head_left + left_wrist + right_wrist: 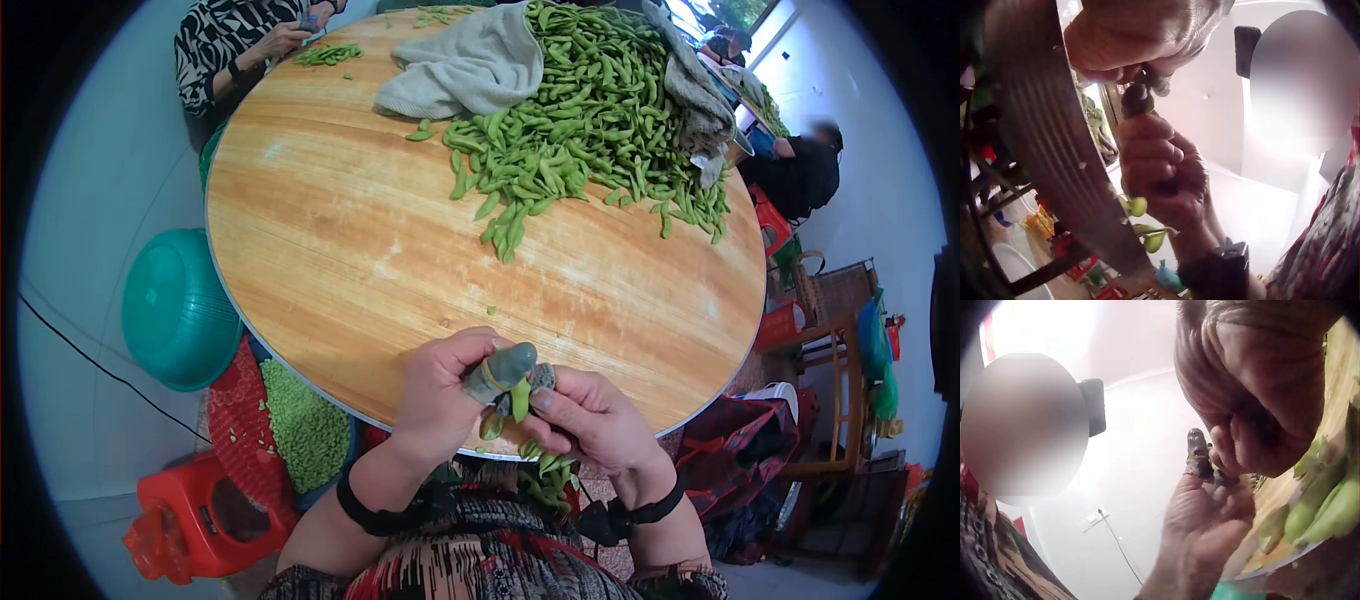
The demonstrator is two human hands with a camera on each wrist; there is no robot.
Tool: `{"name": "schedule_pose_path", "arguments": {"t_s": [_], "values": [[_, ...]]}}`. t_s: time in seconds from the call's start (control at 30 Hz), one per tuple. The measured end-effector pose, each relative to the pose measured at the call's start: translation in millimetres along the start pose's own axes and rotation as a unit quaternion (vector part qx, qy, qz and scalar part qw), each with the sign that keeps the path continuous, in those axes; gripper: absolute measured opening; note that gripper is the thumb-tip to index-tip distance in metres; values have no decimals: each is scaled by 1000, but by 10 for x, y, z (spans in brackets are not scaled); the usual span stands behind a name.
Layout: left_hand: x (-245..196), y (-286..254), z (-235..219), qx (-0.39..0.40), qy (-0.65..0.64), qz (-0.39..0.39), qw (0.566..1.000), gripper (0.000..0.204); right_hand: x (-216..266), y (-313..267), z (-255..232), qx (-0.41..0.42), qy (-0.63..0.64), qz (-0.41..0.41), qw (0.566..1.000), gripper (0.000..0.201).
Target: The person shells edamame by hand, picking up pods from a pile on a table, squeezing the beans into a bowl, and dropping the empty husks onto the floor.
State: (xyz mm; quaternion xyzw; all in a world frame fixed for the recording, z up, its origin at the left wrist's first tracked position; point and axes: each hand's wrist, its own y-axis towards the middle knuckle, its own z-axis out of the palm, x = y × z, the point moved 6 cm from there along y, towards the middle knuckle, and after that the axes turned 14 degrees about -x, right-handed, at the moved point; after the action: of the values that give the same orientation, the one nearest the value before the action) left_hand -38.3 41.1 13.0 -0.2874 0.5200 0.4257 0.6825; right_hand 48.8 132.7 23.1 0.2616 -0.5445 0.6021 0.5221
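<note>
Over the near edge of the round table, both hands meet at a green soybean pod. My left hand holds the pod, its thumb covered by a grey rubber finger cot with a yellowish band. Facing it, my right hand pinches at the pod, thumb bent and a dark cover on one fingertip. In the right wrist view the left hand shows its covered thumb pointing up. Below the hands, several pods lie at the table edge and lap.
A big heap of pods spills from a pale cloth sack across the far side of the wooden table. Shelled beans fill a container at left, near a green basin and red stool. Another person's hand is at far left.
</note>
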Motion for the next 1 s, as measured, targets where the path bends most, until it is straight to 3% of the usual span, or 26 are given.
{"name": "schedule_pose_path", "arguments": {"t_s": [0.03,0.07,0.13,0.17,0.2,0.27,0.3,0.33,0.37,0.4,0.47,0.53,0.6,0.67,0.73,0.77,0.8,0.83,0.9,0.97,1.0], "values": [[110,-7,30,39,-131,-115,984,4,-13,-12,20,10,28,17,999,21],[96,10,5,38,-131,-113,984,4,-23,-13,29,9,50,32,998,20],[122,-12,57,84,-240,-226,940,9,-5,7,31,4,48,33,998,19],[71,-8,85,84,-241,-224,940,9,4,20,27,-4,48,34,998,18],[35,8,82,40,-177,-213,960,11,1,46,31,-3,45,32,998,18],[42,30,107,-5,-115,-197,974,16,135,119,-88,-136,-188,-130,964,15],[24,62,92,-29,-35,-118,992,16,155,143,-63,-134,-191,-133,963,15],[-13,89,75,-54,45,-37,997,18,253,147,-58,-174,-274,-196,925,14],[-2,105,83,-56,44,-32,997,18,354,138,-48,-212,-351,-259,874,13],[-2,126,65,-77,31,-24,996,21,381,163,-55,-218,-361,-265,867,12],[28,160,25,-100,15,-14,995,24,340,254,-145,-221,-344,-231,883,12],[123,173,-2,-88,9,-55,995,29,298,321,-221,-225,-324,-195,898,13],[116,177,-4,-82,-15,-50,995,33,184,398,-251,-182,-145,-86,969,16],[143,176,-2,-78,-38,-47,995,38,128,397,-211,-173,-193,-113,959,17],[126,182,-9,-84,82,29,993,47,144,392,-183,-163,-240,-139,947,18],[116,186,-8,-84,82,28,993,47,230,377,-257,-219,-284,-165,919,18],[29,183,31,-64,139,89,984,46,324,353,-326,-273,-328,-190,884,18],[-59,156,82,-42,195,150,968,46,389,362,-354,-275,-328,-190,884,18],[-147,104,138,-35,180,119,976,45,359,432,-360,-197,-159,-81,964,18],[-174,65,158,-28,165,85,982,44,336,414,-343,-179,-134,-107,969,17],[-247,50,204,1,210,150,966,43,311,382,-340,-172,-60,-61,981,16]]}}
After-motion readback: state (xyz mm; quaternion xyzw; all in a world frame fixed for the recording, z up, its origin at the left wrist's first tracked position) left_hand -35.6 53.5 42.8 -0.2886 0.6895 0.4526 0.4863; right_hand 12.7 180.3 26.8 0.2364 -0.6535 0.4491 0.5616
